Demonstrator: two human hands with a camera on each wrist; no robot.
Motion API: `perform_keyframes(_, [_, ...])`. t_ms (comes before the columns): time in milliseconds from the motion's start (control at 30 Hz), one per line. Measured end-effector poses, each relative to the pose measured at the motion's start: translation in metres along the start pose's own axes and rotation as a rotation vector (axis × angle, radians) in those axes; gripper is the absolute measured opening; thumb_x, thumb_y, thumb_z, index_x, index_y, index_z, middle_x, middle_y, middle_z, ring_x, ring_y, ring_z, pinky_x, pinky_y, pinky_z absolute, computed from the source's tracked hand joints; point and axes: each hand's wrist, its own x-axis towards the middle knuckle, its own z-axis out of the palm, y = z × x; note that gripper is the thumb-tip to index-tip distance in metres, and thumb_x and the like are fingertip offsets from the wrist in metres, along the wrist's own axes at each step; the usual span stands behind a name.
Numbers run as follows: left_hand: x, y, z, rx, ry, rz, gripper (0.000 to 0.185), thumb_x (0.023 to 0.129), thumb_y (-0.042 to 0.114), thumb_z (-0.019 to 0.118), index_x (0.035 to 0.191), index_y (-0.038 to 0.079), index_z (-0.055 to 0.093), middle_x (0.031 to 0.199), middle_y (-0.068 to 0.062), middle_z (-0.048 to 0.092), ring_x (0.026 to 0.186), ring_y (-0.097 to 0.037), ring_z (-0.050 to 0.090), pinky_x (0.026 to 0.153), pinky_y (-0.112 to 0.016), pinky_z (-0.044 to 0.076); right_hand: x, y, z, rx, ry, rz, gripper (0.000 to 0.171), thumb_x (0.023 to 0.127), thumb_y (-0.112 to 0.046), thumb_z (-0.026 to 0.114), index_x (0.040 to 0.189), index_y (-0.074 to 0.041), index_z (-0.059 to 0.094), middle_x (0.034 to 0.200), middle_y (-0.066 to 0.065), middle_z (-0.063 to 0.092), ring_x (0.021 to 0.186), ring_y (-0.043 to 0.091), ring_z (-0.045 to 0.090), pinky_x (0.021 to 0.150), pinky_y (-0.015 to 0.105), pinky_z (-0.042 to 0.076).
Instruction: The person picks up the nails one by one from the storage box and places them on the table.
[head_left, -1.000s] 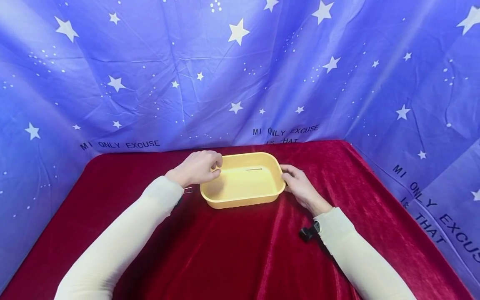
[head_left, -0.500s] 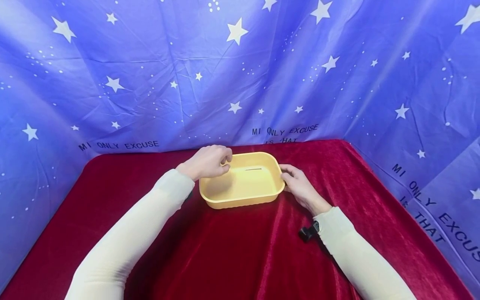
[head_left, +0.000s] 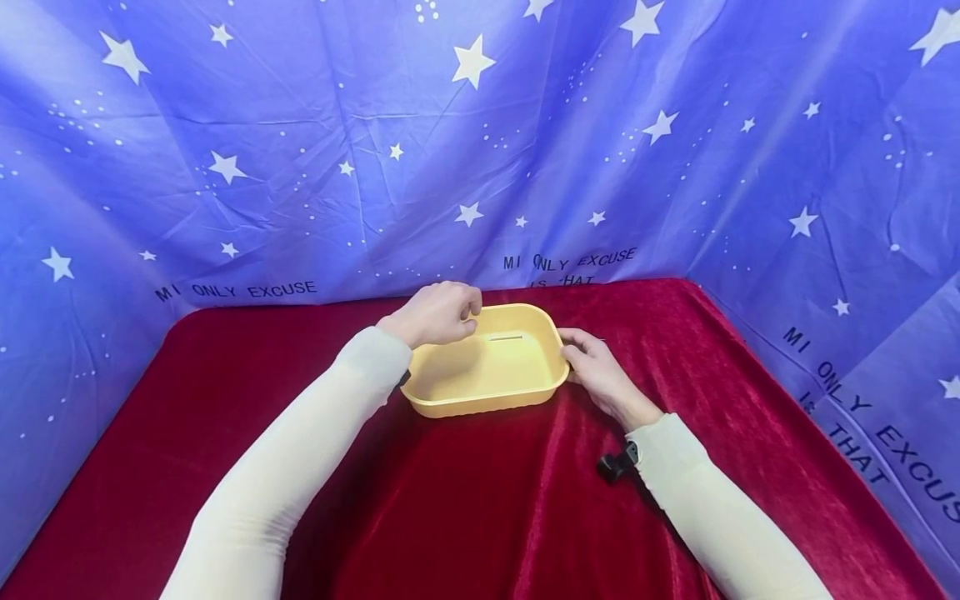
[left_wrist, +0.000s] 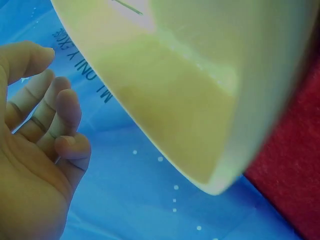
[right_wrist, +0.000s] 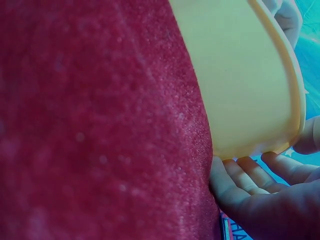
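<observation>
A pale yellow rectangular plastic tub (head_left: 480,404) with rounded corners sits on the dark red velvet cloth. Inside it, near the far side, lies one thin dark stick (head_left: 506,337), too small to identify. My left hand (head_left: 442,314) hovers over the tub's far left part. In the left wrist view its loosely bent fingers (left_wrist: 67,107) hold nothing and are apart from the rim. My right hand (head_left: 600,367) grips the tub's right end, thumb at the rim and fingers against the outer wall, as the right wrist view shows.
Beside the right hand, a narrow shiny piece (right_wrist: 226,227) lies on the cloth, mostly cut off. A blue curtain (head_left: 375,150) with white stars hangs behind the table. Red velvet cloth (head_left: 450,500) stretches in front of the tub. A black wrist camera (head_left: 617,467) sits under the right wrist.
My left hand has moved right and away from me, above the tub. Its sleeve now hides thin light strips seen left of the tub. Right hand and tub stay put.
</observation>
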Motion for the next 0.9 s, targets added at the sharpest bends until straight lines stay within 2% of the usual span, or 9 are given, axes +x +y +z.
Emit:
perform_keyframes(367, [0.022,0.012,0.006,0.04,-0.04,0.026,0.013,0.083,0.016,0.061,0.094,0.011,0.065,0.087,0.0,0.061,0.08,-0.018,0.056,0.072,-0.038,0.049,-0.001,-0.001,-0.001,-0.006,-0.003,-0.003,0.042,0.095,-0.002,0.038,0.136,0.008,0.042,0.126,0.029,0.048,0.094,0.027,0.059,0.074,0.03,0.056])
perform_keyframes(667, [0.035,0.025,0.028,0.108,-0.122,0.04,0.015,0.082,0.018,0.063,0.097,0.015,0.065,0.084,0.003,0.06,0.08,-0.015,0.057,0.07,-0.037,0.05,-0.001,-0.001,0.001,-0.003,-0.01,-0.001,0.042,0.095,-0.002,0.038,0.137,0.007,0.042,0.125,0.03,0.048,0.093,0.025,0.059,0.074,0.031,0.056])
perform_keyframes(900, [0.043,0.027,0.041,0.122,-0.159,0.034,0.018,0.083,0.016,0.062,0.101,0.016,0.065,0.09,0.003,0.061,0.084,-0.016,0.057,0.074,-0.036,0.05,-0.001,-0.001,0.001,-0.015,-0.004,-0.003,0.042,0.095,-0.002,0.038,0.136,0.007,0.043,0.123,0.029,0.049,0.093,0.026,0.059,0.074,0.031,0.056])
